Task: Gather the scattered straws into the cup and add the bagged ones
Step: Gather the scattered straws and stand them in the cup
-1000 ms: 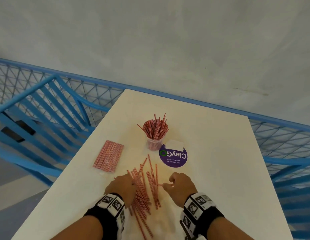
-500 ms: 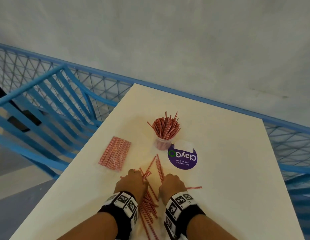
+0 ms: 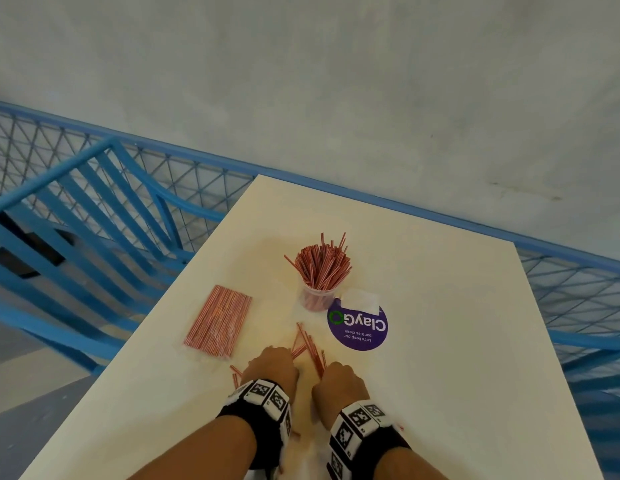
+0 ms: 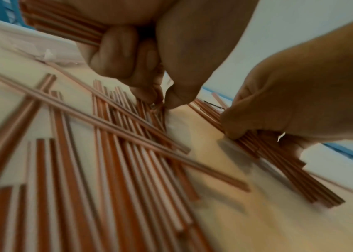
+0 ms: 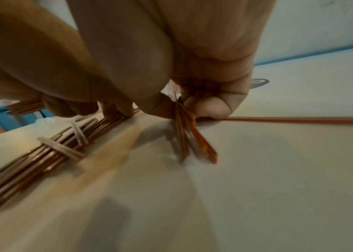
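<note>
Loose red-and-white straws [image 3: 306,344] lie on the cream table [image 3: 440,341] in front of my hands, and more spread under the left wrist [image 4: 111,153]. My left hand [image 3: 277,358] has its fingers curled, and thumb and forefinger pinch straw ends [image 4: 162,102]. Beside it, my right hand [image 3: 332,370] curls round a small bunch of straws [image 5: 192,134], whose ends touch the table. The clear cup [image 3: 317,299] stands further back, packed with upright straws [image 3: 322,261]. The bagged straws [image 3: 218,322] lie flat to the left.
A purple round sticker [image 3: 358,327] lies flat just right of the cup. One single straw [image 5: 300,120] lies out to the right of my right hand. Blue railing and mesh [image 3: 94,209] run past the table's left and far edges.
Both hands have drawn closer together and swept the spread straws into a tighter pile. My right hand has gathered a small bunch into its fingers.
</note>
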Demonstrator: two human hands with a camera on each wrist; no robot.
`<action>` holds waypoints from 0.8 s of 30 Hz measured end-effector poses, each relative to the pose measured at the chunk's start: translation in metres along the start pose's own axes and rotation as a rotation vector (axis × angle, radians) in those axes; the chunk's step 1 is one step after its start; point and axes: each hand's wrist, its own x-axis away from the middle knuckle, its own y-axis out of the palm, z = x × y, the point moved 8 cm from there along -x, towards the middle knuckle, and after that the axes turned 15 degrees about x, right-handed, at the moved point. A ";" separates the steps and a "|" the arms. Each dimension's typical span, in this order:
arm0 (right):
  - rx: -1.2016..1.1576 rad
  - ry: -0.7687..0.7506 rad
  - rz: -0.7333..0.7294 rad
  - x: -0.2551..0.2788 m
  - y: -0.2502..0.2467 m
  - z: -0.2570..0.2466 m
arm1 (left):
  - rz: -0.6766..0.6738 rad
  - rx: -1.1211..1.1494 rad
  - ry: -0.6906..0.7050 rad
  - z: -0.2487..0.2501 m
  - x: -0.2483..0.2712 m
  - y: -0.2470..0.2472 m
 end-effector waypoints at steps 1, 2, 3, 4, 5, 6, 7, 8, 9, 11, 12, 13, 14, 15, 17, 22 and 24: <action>-0.020 -0.007 -0.006 0.000 -0.001 0.002 | -0.001 0.008 0.002 0.000 0.000 0.001; -0.049 -0.014 -0.012 0.001 -0.003 0.005 | 0.008 0.023 0.004 0.000 0.000 0.000; -0.077 -0.017 -0.020 0.002 -0.005 0.009 | 0.022 0.046 0.009 0.000 0.000 -0.001; -0.105 -0.019 -0.027 0.003 -0.007 0.013 | 0.040 0.071 0.021 0.001 0.002 -0.004; -0.138 -0.021 -0.031 0.004 -0.008 0.018 | 0.060 0.098 0.045 0.003 0.004 -0.007; -0.184 -0.027 -0.021 0.004 -0.010 0.024 | 0.075 0.129 0.074 0.006 0.006 -0.010; -0.248 -0.035 -0.011 0.006 -0.011 0.028 | 0.087 0.172 0.101 0.008 0.009 -0.013; -0.323 -0.035 -0.002 0.008 -0.013 0.033 | 0.095 0.227 0.124 0.009 0.013 -0.015; -0.388 -0.037 0.005 0.010 -0.015 0.038 | 0.093 0.293 0.136 0.010 0.015 -0.015; -0.484 -0.056 0.017 0.015 -0.018 0.043 | 0.075 0.429 0.147 0.009 0.018 -0.013; -0.526 -0.068 0.026 0.020 -0.022 0.045 | 0.070 0.479 0.152 0.010 0.020 -0.011; -0.565 -0.075 0.031 0.024 -0.024 0.047 | 0.063 0.519 0.155 0.011 0.022 -0.009; -0.614 -0.079 0.035 0.029 -0.026 0.049 | 0.056 0.564 0.166 0.013 0.025 -0.007; -0.683 -0.069 0.027 0.033 -0.026 0.051 | 0.041 0.598 0.171 0.015 0.028 -0.005; -0.835 -0.042 0.002 0.042 -0.025 0.053 | 0.026 0.658 0.160 0.021 0.034 -0.001; -0.865 -0.119 0.083 0.055 -0.030 0.044 | -0.057 1.041 0.087 0.044 0.051 0.004; -0.769 -0.212 0.127 0.063 -0.035 0.036 | -0.081 1.031 0.182 0.064 0.059 -0.002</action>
